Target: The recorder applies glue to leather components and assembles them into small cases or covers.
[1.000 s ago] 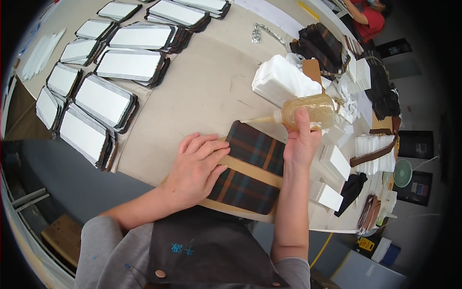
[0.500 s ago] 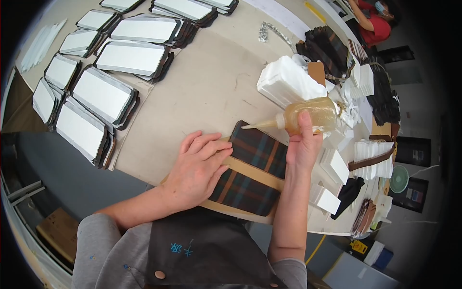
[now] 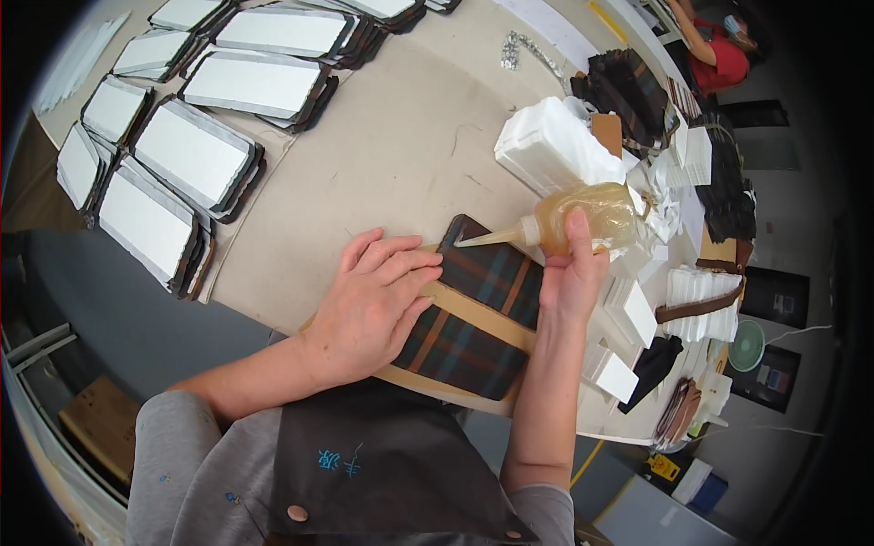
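Observation:
My right hand [image 3: 572,259] is closed round a soft plastic glue bottle [image 3: 587,218] filled with amber liquid. Its long nozzle [image 3: 492,237] points left, the tip at the upper left corner of a dark plaid fabric panel [image 3: 496,273]. A second plaid panel [image 3: 464,353] lies nearer to me, and a tan strip [image 3: 482,314] of board shows between the two. With fingers stretched out, my left hand [image 3: 378,291] rests flat at the left edge of the panels. Its palm hides part of the board beneath.
Stacks of white-faced, dark-edged panels [image 3: 196,164] cover the table's left side. A white block-shaped stack [image 3: 551,146] stands beyond the bottle. White pads [image 3: 628,309] and folded plaid pieces [image 3: 628,96] lie at the right. A person in a red top [image 3: 719,59] is at the far right.
The view has shifted slightly, so the stacks at left sit a little higher. Both hands keep their hold, and the nozzle tip stays near the same panel corner.

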### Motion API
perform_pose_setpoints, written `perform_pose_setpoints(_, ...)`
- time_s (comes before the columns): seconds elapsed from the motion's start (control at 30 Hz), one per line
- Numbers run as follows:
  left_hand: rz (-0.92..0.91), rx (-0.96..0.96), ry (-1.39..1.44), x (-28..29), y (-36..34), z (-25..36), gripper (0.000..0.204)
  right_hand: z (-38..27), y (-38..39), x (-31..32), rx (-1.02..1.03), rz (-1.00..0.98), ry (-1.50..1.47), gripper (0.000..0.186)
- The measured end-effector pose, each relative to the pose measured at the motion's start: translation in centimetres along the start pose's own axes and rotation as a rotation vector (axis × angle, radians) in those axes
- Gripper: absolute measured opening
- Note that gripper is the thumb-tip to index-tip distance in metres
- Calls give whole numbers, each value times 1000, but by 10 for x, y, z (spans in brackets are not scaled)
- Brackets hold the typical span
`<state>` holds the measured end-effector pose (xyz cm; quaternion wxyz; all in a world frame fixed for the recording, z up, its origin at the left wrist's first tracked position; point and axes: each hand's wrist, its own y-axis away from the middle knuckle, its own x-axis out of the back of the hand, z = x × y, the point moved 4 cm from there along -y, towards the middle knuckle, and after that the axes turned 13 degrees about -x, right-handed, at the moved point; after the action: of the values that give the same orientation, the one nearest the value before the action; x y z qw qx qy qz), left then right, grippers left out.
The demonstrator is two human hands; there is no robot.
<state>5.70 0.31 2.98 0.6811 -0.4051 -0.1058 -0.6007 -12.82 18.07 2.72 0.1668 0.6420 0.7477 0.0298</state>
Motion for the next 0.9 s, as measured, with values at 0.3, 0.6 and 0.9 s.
perform_pose_setpoints(0.3, 0, 10, 59, 1, -2, -2, 41, 6, 28, 3, -77, -122, 69, 46)
perform_pose_setpoints(0.6, -45, 10, 47, 3, -4, -1, 46, -38, 28, 0, 201, -100, -116, 59)
perform_pose_setpoints(0.9, -51, 7, 32, 3, -7, 0, 47, -30, 36, -37, 340, -54, 158, 47)
